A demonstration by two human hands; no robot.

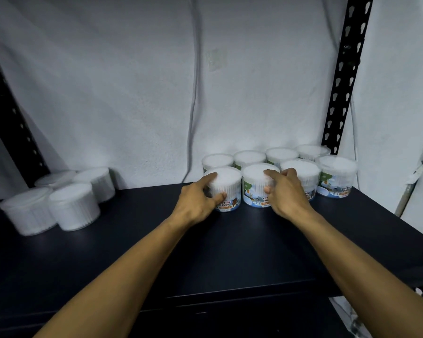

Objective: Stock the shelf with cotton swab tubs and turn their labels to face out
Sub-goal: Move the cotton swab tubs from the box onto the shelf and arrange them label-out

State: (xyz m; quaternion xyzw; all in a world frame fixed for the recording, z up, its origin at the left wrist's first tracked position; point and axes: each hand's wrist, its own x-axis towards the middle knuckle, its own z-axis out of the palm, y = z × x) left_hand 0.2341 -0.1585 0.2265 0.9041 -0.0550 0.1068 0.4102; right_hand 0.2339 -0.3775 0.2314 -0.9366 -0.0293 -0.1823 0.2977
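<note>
Both hands on the front row, turning labels out.

Head view: my left hand point(200, 195) has its grip curled round the end tub point(224, 189) on the dark shelf point(132, 252), label half round; my right hand point(285, 191) grips the neighbouring tub point(257, 186). I'd judge them light, smooth-walled plastic, best held round the sides. Four unturned tubs point(73, 207) wait well apart, left.

Clear plastic tubs point(258, 185) — matt shelf point(156, 252)
</note>
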